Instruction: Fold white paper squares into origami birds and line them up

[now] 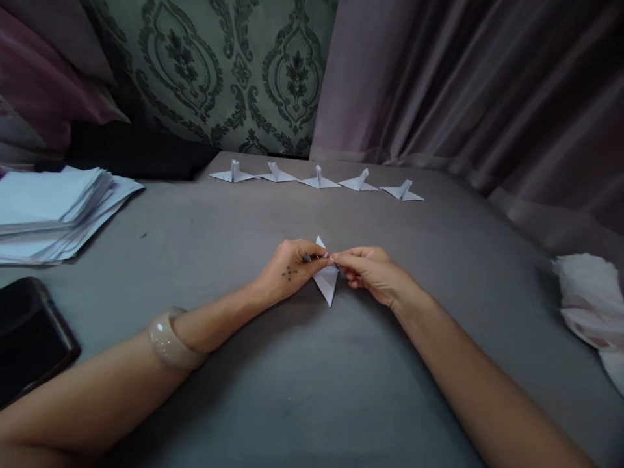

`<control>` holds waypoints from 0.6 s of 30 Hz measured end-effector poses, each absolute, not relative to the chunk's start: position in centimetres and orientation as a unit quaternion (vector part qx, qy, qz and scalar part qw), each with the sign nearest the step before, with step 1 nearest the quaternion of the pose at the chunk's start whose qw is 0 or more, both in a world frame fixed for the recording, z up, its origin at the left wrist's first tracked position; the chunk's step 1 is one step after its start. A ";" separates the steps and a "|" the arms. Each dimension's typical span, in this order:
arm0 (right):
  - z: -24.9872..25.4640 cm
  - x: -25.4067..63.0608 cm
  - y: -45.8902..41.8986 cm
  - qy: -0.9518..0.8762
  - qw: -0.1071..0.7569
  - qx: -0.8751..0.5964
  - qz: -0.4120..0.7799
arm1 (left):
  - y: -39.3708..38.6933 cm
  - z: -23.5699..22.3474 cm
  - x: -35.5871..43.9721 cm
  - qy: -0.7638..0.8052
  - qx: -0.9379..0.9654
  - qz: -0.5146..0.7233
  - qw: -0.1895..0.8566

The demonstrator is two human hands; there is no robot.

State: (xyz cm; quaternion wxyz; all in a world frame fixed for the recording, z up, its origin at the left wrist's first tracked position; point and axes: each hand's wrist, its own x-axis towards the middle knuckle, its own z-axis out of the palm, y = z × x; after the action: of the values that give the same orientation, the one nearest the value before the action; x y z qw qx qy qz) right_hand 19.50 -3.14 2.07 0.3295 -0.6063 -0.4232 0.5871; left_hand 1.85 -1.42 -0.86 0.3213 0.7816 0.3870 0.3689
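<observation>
A small folded paper crane (327,286) in white is held over the middle of the grey surface, one pointed wing toward me and another tip pointing away. My left hand (295,266) pinches its centre between thumb and forefinger. From the other side, my right hand (370,270) grips a narrow part of the same paper, fingertips pressed together and meeting the left ones. The fingers cover the middle folds. Farther back, several finished-looking white paper cranes (318,179) stand in a row with wings spread.
At the left lies a stack of white paper (43,201), with a dark phone-like device (32,338) nearer me. Black cloth (141,153) is behind the stack. A crumpled whitish bundle (587,296) rests at the right edge. Curtains (414,78) and a patterned wall (234,71) border the back.
</observation>
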 end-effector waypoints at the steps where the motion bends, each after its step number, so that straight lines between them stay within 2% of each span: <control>1: 2.1 19.5 -3.1 -0.430 0.330 -0.608 0.580 | -1.4 -0.8 1.8 0.384 0.781 0.371 0.325; 9: 2.2 20.1 -3.1 -0.540 0.311 -0.606 0.494 | -1.4 -0.4 1.9 0.370 0.787 0.367 0.330; 18: 2.2 21.0 -3.4 -0.586 0.321 -0.587 0.458 | -1.3 -0.4 2.0 0.395 0.757 0.373 0.364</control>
State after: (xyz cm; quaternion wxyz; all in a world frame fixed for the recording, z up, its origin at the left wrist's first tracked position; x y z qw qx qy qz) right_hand 20.97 -3.38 2.16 0.3209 -0.5866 -0.5858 0.4580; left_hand 1.98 -1.32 -0.37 0.3639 0.7567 0.3950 0.3727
